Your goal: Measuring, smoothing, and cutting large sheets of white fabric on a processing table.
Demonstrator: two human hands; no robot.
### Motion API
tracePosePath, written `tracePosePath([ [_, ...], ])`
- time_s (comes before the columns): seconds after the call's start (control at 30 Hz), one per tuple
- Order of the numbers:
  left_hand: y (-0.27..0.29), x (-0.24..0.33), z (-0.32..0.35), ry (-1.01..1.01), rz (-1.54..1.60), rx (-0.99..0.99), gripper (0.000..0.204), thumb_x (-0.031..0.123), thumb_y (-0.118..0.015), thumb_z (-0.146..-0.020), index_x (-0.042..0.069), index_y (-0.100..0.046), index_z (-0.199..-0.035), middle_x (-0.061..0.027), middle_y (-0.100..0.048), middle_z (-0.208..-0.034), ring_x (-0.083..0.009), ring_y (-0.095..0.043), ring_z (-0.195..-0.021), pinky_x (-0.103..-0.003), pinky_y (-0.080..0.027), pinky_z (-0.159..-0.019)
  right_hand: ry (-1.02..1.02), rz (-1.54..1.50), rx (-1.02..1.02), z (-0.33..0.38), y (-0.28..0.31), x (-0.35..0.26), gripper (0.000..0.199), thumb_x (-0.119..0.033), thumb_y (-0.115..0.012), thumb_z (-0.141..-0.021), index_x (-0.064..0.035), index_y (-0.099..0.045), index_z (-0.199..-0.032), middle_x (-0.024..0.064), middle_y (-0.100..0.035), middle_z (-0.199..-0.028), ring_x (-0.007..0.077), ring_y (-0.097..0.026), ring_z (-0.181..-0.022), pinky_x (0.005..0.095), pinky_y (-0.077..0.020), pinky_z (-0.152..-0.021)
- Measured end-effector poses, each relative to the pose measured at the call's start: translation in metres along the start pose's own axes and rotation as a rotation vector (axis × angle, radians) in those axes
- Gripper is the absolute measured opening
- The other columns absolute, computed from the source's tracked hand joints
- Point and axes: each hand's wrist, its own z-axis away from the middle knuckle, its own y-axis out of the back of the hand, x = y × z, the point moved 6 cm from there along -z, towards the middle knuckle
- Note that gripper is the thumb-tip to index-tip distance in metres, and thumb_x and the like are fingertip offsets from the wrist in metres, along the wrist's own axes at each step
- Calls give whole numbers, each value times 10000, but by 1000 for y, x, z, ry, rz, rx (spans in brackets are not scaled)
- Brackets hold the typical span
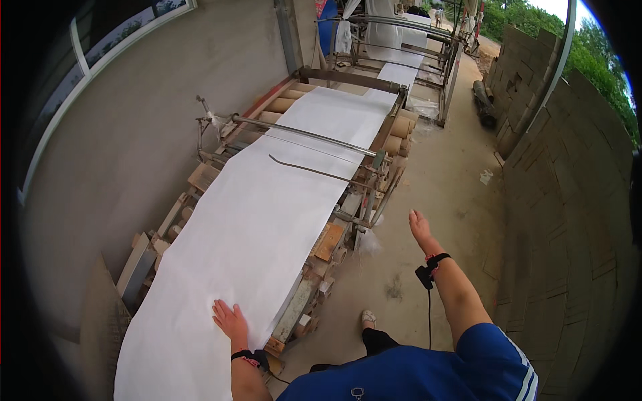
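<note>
A long white sheet (221,220), paper-like or thin film, runs from the lower left over a frame of rollers and away to the far end. My left hand (230,321) rests flat on the sheet near its right edge, fingers spread and holding nothing. Out to the right, over the concrete floor, my right hand (420,228) hangs in the air, apart from the sheet. Its fingers look stretched out, with nothing visible in them. A metal bar (301,136) crosses above the sheet, and a thin bent rod (314,172) reaches over it from the right side.
Wooden blocks (328,242) and rollers (399,125) line the frame's right side. A plastered wall (180,80) with a window stands left. On the right are a block wall (555,220) and a dark roll (483,105) on the floor. Another metal frame (448,73) stands at the far end.
</note>
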Motion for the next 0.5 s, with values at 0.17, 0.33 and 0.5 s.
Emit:
tracePosePath([
  [0.17,11,-28,10,77,-18,1,625,389,-406,-931,6,-286,-1411,-128,-222,-1506,-299,-150,-1403,-486,-88,-1127,-279,-710,-177,-109,-40,-155,463,-413,-495,-913,-24,-516,-1164,133,-623,-923,184,-623,-774,313,-501,-626],
  [0.33,9,-2,-3,29,55,2,700,463,-467,-888,23,-300,-1407,-111,-226,-1505,-293,-155,-1400,-480,-83,-1129,-77,-238,-123,-122,-16,-165,296,-173,-577,-854,4,-568,-1091,103,-623,-664,194,-603,-523,326,-498,-500],
  [0.5,20,-6,4,43,77,-5,835,557,-546,-812,28,-296,-1409,-104,-220,-1507,-286,-149,-1401,-476,-76,-1131,851,330,171,63,1,-277,256,-78,-614,-798,-96,-615,-1053,70,-610,-635,236,-600,-523,325,-471,-475],
])
